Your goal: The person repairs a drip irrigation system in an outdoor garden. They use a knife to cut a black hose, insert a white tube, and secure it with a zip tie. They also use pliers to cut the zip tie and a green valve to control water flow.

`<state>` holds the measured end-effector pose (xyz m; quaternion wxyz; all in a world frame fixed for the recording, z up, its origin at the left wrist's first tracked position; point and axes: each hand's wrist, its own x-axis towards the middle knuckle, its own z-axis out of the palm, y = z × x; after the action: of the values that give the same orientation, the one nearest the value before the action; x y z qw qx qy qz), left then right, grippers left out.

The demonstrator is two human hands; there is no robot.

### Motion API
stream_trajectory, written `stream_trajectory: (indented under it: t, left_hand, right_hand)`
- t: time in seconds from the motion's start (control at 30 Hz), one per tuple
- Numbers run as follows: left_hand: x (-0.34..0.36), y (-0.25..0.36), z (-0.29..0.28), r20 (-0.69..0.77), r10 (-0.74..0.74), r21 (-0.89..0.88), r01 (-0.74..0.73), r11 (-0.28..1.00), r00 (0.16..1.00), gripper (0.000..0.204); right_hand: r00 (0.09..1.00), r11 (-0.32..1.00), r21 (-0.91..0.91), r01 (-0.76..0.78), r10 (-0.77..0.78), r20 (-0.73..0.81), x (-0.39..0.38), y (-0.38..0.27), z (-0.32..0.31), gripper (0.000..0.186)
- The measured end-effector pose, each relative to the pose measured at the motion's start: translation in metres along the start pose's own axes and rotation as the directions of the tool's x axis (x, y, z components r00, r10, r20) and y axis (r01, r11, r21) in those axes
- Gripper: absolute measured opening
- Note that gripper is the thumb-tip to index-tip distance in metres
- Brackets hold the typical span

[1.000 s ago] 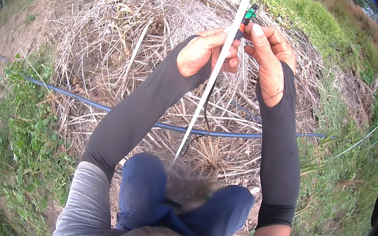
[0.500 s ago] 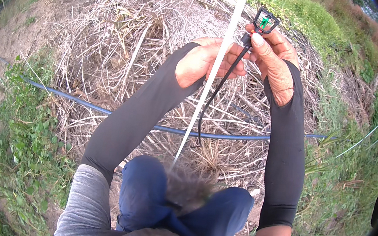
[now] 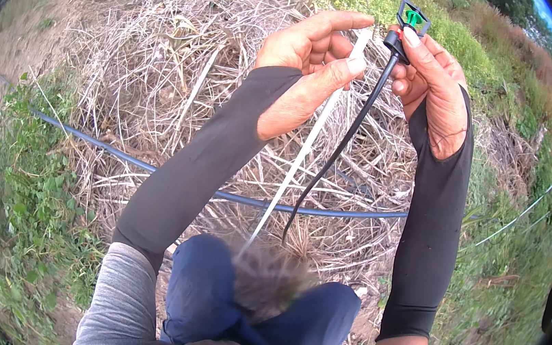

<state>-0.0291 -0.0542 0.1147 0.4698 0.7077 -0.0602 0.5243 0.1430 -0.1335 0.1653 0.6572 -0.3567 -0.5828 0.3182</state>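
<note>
My left hand (image 3: 312,56) pinches a thin white stake (image 3: 309,141) near its top end, between thumb and fingers. The stake slants down toward my knees, where its lower end blurs. In my right hand (image 3: 440,86) is a small micro-sprinkler (image 3: 394,43) with a black frame, a green spinner and a red-orange ring, gripped by the thumb and fingertips. A thin black tube (image 3: 342,148) hangs from the sprinkler's base and curves down to a loose end, to the right of the stake. The sprinkler and the stake are apart.
A blue-grey irrigation pipe (image 3: 326,213) runs crosswise over dry straw (image 3: 156,82) in front of my knees (image 3: 203,288). Green weeds (image 3: 32,191) grow at the left and grass (image 3: 488,295) at the right. A thin pale line (image 3: 514,221) lies in the right-hand grass.
My hands have moved apart; the right one carries the sprinkler and tube up and right. The left hand's thumb and fingers have closed on the stake's top, which is now lower.
</note>
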Motion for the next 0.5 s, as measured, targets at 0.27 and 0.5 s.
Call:
stream_trajectory:
  t: [0.27, 0.5]
  left_hand:
    - [0.002, -0.004, -0.002, -0.015, 0.001, -0.141, -0.003, 0.990, 1.000, 0.053]
    - [0.005, -0.004, -0.008, -0.012, -0.020, -0.128, 0.018, 0.992, 1.000, 0.056]
  right_hand:
    - [0.993, 0.977, -0.180, 0.118, -0.117, 0.015, 0.005, -0.002, 0.015, 0.025]
    - [0.988, 0.971, -0.184, 0.154, -0.146, 0.055, 0.014, 0.001, 0.014, 0.027]
